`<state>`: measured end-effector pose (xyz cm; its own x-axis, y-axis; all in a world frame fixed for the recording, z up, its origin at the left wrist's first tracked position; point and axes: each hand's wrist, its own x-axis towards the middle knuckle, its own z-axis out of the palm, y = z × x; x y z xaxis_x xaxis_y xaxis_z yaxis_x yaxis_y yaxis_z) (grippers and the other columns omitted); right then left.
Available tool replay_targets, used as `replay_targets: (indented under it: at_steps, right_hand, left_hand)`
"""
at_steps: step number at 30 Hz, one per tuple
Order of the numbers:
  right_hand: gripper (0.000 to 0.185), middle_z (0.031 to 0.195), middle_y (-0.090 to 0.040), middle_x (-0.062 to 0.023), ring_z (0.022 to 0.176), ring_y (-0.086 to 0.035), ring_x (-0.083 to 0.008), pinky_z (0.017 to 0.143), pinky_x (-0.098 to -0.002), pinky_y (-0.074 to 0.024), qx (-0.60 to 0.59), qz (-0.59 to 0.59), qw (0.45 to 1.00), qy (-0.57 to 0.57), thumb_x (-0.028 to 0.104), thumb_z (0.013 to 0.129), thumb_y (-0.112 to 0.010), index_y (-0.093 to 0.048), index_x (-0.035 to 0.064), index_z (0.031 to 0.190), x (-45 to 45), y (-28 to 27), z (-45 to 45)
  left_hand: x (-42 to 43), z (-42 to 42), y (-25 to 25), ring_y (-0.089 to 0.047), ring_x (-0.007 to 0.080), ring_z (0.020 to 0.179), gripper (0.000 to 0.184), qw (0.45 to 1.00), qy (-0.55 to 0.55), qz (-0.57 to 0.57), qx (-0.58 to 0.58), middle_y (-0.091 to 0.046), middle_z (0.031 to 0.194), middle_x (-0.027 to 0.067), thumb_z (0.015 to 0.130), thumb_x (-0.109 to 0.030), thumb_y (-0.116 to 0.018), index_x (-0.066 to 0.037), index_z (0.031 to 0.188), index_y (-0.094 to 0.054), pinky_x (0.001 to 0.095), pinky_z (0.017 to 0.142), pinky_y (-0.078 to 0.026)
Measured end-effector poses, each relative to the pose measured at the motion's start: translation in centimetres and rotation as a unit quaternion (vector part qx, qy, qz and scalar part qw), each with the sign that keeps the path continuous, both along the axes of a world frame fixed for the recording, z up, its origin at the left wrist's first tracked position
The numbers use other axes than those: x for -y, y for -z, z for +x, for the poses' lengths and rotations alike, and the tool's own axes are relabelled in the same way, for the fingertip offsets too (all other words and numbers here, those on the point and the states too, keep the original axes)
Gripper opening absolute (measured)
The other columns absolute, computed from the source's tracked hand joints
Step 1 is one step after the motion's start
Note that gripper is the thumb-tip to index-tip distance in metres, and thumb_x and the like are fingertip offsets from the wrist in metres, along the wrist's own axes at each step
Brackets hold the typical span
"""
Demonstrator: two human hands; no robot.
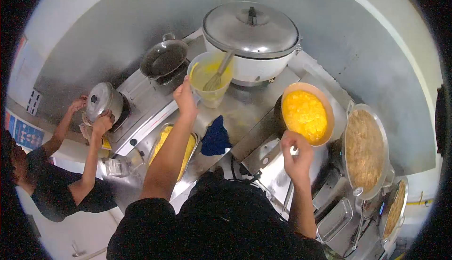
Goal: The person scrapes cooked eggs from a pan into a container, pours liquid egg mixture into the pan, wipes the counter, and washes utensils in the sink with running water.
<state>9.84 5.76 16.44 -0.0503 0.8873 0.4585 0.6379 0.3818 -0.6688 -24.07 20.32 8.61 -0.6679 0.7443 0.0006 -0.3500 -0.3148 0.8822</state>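
My left hand is closed on the side of a clear plastic container, raised over the steel counter. Yellow residue coats its inside, and a metal whisk leans in it. A tan-rimmed pan on the right holds a bright yellow, egg-like mass. At the pan's near edge is my right hand, its fingers curled; whatever they grip is hidden. A dark blue cloth lies between my arms.
Beyond the container stands a large lidded cooker, with a dark pan left of it. Another person's hands touch a lidded pot. A yellow-filled tray is beside my left forearm. A large brown-filled pan stands right.
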Motion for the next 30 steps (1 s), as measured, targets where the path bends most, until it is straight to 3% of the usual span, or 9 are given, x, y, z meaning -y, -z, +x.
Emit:
replay_targets:
  at_steps: [5, 7, 12, 15, 18, 21, 24, 25, 30]
  right_hand:
    - [0.018, 0.085, -0.065, -0.0161, 0.078, -0.065, -0.0326, 0.069, -0.0419, -0.0516, 0.024, -0.143, 0.986, -0.088, 0.015, 0.085, -0.064, -0.065, 0.0012, 0.097, -0.7, 5.1, -6.6]
    - [0.025, 0.087, -0.065, -0.0184, 0.083, -0.065, -0.0361, 0.073, -0.0441, -0.0527, 0.205, -0.151, 0.947, -0.196, 0.023, 0.085, -0.063, -0.065, 0.0012, 0.098, -1.4, 7.6, -10.3]
    - [0.031, 0.107, -0.067, -0.0159, 0.106, -0.061, -0.0394, 0.091, -0.0496, -0.0485, 0.337, -0.299, 0.872, -0.192, 0.022, 0.084, -0.063, -0.061, 0.0041, 0.108, -2.0, 17.3, -20.0]
    - [0.045, 0.133, -0.055, -0.0175, 0.125, -0.049, -0.04, 0.104, -0.0511, -0.0394, 0.34, -0.216, 0.899, -0.171, 0.024, 0.083, -0.065, -0.057, 0.0046, 0.123, -1.9, 25.4, -22.3]
    - [0.06, 0.149, -0.038, -0.0187, 0.136, -0.037, -0.0365, 0.11, -0.0556, -0.0303, 0.382, -0.133, 0.852, -0.333, 0.026, 0.08, -0.067, -0.051, 0.0064, 0.134, -2.5, 28.1, -22.5]
    - [0.066, 0.149, -0.036, -0.019, 0.137, -0.034, -0.0376, 0.11, -0.0601, -0.0267, 0.282, -0.179, 0.835, -0.437, 0.031, 0.077, -0.071, -0.051, 0.0087, 0.135, -5.9, 29.8, -22.3]
    - [0.067, 0.149, -0.036, -0.0183, 0.138, -0.032, -0.037, 0.111, -0.0617, -0.0232, 0.28, -0.122, 0.913, -0.27, 0.034, 0.076, -0.071, -0.051, 0.0089, 0.135, -5.6, 28.7, -22.0]
    - [0.066, 0.151, -0.034, -0.0178, 0.139, -0.03, -0.0371, 0.112, -0.0595, -0.023, 0.321, -0.139, 0.91, -0.221, 0.036, 0.076, -0.07, -0.052, 0.0088, 0.134, -5.5, 24.7, -22.2]
    - [0.057, 0.145, -0.041, -0.0217, 0.138, -0.033, -0.0392, 0.113, -0.057, -0.0226, 0.406, -0.046, 0.89, -0.203, 0.038, 0.086, -0.058, -0.054, 0.0011, 0.13, -8.8, 29.7, -23.1]
  left_hand:
    - [-2.1, -2.6, 3.9, -0.046, 0.0068, 0.061, 0.038, 0.998, -0.015, -0.062, -0.031, -0.058, 0.067, -0.0038, 0.096, -0.036, -0.062, -0.002, 0.078, -0.069, 0.0278, 0.056, -0.037]
    - [-3.4, -3.2, 6.0, -0.047, 0.0084, 0.059, 0.041, 0.996, -0.014, -0.077, -0.042, -0.057, 0.064, -0.0029, 0.095, -0.037, -0.063, -0.003, 0.072, -0.067, 0.0302, 0.055, -0.037]
    - [-6.2, -4.7, 12.5, -0.046, 0.0164, 0.053, 0.046, 0.962, -0.076, -0.169, -0.199, -0.051, 0.054, 0.0029, 0.086, -0.044, -0.07, -0.002, 0.068, -0.063, 0.0364, 0.054, -0.037]
    - [-5.1, -6.2, 13.8, -0.05, 0.025, 0.056, 0.048, 0.92, -0.089, -0.229, -0.306, -0.056, 0.06, 0.0114, 0.08, -0.046, -0.075, 0.0, 0.072, -0.063, 0.041, 0.057, -0.04]
    - [-4.6, -7.2, 14.2, -0.055, 0.0303, 0.065, 0.05, 0.851, -0.184, -0.207, -0.446, -0.064, 0.073, 0.0158, 0.078, -0.048, -0.074, 0.001, 0.077, -0.065, 0.042, 0.063, -0.043]
    - [-4.0, -9.1, 13.9, -0.056, 0.0264, 0.071, 0.049, 0.872, -0.054, -0.213, -0.438, -0.066, 0.083, 0.0153, 0.079, -0.048, -0.072, 0.001, 0.081, -0.066, 0.0398, 0.065, -0.044]
    - [-3.5, -11.5, 11.0, -0.058, 0.0227, 0.074, 0.051, 0.841, 0.233, -0.384, -0.302, -0.067, 0.086, 0.0112, 0.078, -0.048, -0.072, 0.002, 0.086, -0.067, 0.0361, 0.067, -0.045]
    - [-3.6, -12.3, 11.7, -0.059, 0.0219, 0.075, 0.05, 0.842, 0.268, -0.38, -0.273, -0.066, 0.085, 0.01, 0.077, -0.047, -0.071, 0.002, 0.086, -0.067, 0.0355, 0.066, -0.045]
    - [-3.8, -12.0, 12.2, -0.06, 0.0189, 0.076, 0.047, 0.851, 0.351, -0.366, -0.14, -0.063, 0.082, 0.006, 0.077, -0.046, -0.068, -0.001, 0.089, -0.069, 0.034, 0.062, -0.044]
